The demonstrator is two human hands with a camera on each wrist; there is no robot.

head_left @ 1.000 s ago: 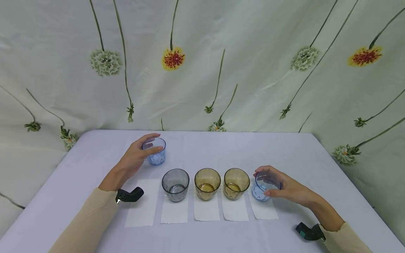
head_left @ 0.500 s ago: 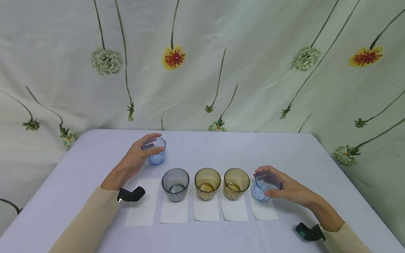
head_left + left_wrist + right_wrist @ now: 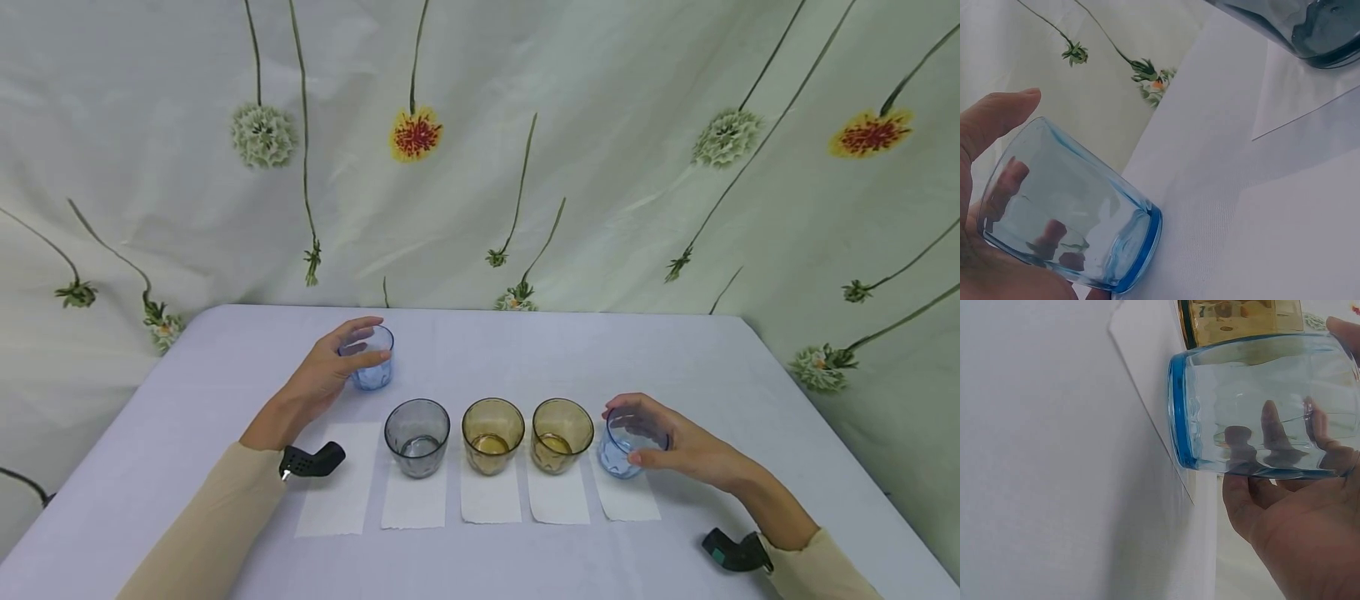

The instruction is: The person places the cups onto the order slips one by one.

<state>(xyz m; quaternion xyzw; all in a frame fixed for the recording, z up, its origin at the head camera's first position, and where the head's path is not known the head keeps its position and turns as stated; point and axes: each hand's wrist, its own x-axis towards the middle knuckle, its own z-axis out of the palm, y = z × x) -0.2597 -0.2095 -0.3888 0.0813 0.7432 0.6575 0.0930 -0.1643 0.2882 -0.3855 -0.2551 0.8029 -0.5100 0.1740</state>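
Observation:
At the back left of the table, a light blue glass tumbler (image 3: 372, 374) stands upright. My left hand (image 3: 318, 367) is curved around its left side; in the left wrist view, fingers show through the glass (image 3: 1094, 187) and the thumb (image 3: 1013, 109) lies near the rim, its contact unclear. At the right end of the row stands a second light blue glass tumbler (image 3: 617, 460). My right hand (image 3: 675, 437) holds it from the right, thumb in front and fingers behind. The right wrist view shows several fingers through its wall (image 3: 1210, 381).
Between the hands stand a grey glass (image 3: 417, 437) and two amber glasses (image 3: 492, 437), close together at the upper ends of white paper strips (image 3: 413, 504). The leftmost strip (image 3: 337, 500) bears no glass. A flowered cloth (image 3: 615, 167) hangs behind the white table (image 3: 480, 567).
My left hand and forearm have shifted very slightly to the right. The view itself has moved a little. Both blue tumblers and the row of glasses stay in place.

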